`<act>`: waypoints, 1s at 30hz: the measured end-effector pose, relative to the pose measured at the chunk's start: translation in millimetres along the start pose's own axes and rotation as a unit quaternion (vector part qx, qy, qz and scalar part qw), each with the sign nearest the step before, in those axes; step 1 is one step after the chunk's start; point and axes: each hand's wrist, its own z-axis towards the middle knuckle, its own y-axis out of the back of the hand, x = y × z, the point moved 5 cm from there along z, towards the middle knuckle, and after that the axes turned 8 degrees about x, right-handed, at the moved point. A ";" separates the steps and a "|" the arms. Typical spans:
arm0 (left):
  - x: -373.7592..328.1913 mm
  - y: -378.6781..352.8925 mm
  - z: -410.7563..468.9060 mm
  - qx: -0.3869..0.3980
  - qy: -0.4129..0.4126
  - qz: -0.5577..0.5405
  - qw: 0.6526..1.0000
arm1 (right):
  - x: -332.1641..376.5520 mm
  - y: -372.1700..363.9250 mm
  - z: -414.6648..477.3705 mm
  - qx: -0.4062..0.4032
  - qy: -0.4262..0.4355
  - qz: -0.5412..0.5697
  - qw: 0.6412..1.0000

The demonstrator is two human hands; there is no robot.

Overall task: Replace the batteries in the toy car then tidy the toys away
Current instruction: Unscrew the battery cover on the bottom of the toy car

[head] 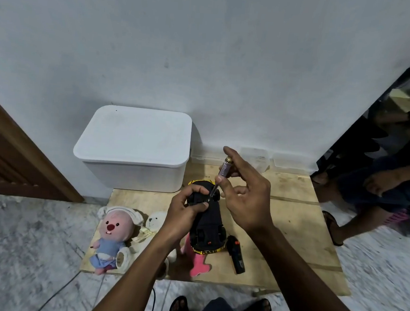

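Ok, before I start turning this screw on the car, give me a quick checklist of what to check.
1. Toy car flipped underside up: ok.
2. Left hand steadying the car: ok.
3. Right hand gripping the screwdriver: ok.
4. Screwdriver tip seated in the screw: cannot tell, too small.
5. New batteries within reach: cannot tell, none visible.
6. White storage box open for tidying: not ok, lid closed.

- A wooden board (291,222) lies under the grip.
- Clear plastic tubs (256,159) sit just behind the grip, by the white wall (206,58).
- A brown door (16,161) stands far left of it.
- Someone's legs (365,203) are off to its right.
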 end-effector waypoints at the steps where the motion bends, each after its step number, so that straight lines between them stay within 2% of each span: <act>1: 0.5 -0.1 0.3 0.000 -0.001 0.001 1.000 | -1.1 -0.6 -0.5 0.005 -0.003 0.004 1.000; 9: -0.3 2.1 0.3 0.003 -0.012 0.001 1.000 | 6.1 2.0 0.6 -0.013 0.015 0.004 1.000; 24: -0.3 3.4 -0.5 0.003 -0.008 -0.001 1.000 | 3.7 -1.3 1.5 0.007 0.007 0.013 1.000; 30: -1.9 3.8 -1.3 0.001 -0.010 0.002 1.000 | 7.9 1.7 1.2 -0.017 0.023 0.007 1.000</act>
